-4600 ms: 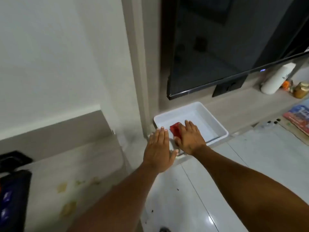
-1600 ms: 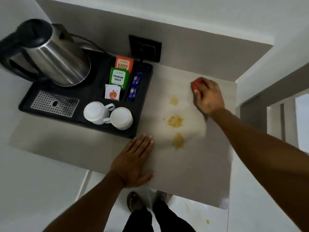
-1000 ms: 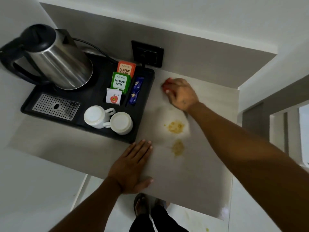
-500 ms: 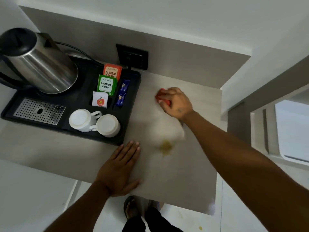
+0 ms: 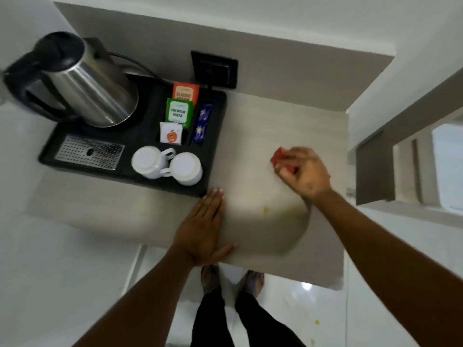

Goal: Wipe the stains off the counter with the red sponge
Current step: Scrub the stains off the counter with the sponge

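My right hand (image 5: 304, 172) presses the red sponge (image 5: 279, 157) flat on the pale counter (image 5: 263, 126), right of the middle; only the sponge's left part shows past my fingers. A faint yellowish stain (image 5: 266, 209) and a smeared streak lie just below that hand. My left hand (image 5: 203, 227) rests palm down with fingers together at the counter's front edge, holding nothing.
A black tray (image 5: 215, 136) on the counter's left holds a steel kettle (image 5: 85, 83), tea sachets (image 5: 179, 112) and two upturned white cups (image 5: 166, 165). A black wall socket (image 5: 214, 68) sits behind. A wall (image 5: 365, 78) bounds the counter's right side. My feet (image 5: 230, 278) stand below.
The right hand has swept the sponge from the tray side down and right across the counter. The three yellow stains have shrunk to one faint mark and a smear. The left hand stayed flat.
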A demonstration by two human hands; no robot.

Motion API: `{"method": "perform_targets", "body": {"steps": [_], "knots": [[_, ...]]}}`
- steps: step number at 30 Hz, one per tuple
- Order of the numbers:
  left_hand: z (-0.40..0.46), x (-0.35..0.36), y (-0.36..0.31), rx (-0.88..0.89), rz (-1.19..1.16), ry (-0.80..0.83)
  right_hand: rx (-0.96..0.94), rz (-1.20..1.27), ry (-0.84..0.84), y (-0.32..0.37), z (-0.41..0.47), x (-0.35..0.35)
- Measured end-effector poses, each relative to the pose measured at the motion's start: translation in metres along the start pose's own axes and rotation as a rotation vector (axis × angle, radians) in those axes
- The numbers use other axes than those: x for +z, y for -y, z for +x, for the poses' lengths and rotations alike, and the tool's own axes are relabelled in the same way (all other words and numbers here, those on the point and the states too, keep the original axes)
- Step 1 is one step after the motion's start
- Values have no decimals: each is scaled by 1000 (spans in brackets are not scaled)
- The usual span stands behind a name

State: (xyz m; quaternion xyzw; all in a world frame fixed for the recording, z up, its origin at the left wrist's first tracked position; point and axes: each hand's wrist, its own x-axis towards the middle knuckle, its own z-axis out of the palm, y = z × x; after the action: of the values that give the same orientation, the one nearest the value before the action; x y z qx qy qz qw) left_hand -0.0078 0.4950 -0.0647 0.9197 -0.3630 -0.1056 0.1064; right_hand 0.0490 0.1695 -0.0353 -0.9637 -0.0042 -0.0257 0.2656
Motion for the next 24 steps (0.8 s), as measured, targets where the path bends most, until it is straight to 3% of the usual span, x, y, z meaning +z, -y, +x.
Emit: {"method": "perform_targets", "body": {"steps": [3, 6, 10, 12, 14, 17, 21, 24], "knots": [[-2, -1, 1, -4, -31, 0, 58, -23, -76, 23, 41, 12], [-6, 2, 0, -43, -76, -23, -20, -41, 24, 70, 45, 37], [-13, 6, -1, -96, -112, -64, -244, -16, 99, 108, -17, 61], [-16, 8, 0, -79, -101, -86, -265, -13, 157, 103, -66, 61], [-16, 9, 1, -65, -88, -85, -210, -32, 149, 82, -113, 52], [-15, 8, 2, -65, -58, -68, 42, -42, -17, 36, -137, 26], [-15, 4, 1, -46, -24, 12, 397, -119, -192, 8, -68, 8], [-17, 1, 7, 6, 34, 69, 425, -113, -237, 38, -31, 24]]}}
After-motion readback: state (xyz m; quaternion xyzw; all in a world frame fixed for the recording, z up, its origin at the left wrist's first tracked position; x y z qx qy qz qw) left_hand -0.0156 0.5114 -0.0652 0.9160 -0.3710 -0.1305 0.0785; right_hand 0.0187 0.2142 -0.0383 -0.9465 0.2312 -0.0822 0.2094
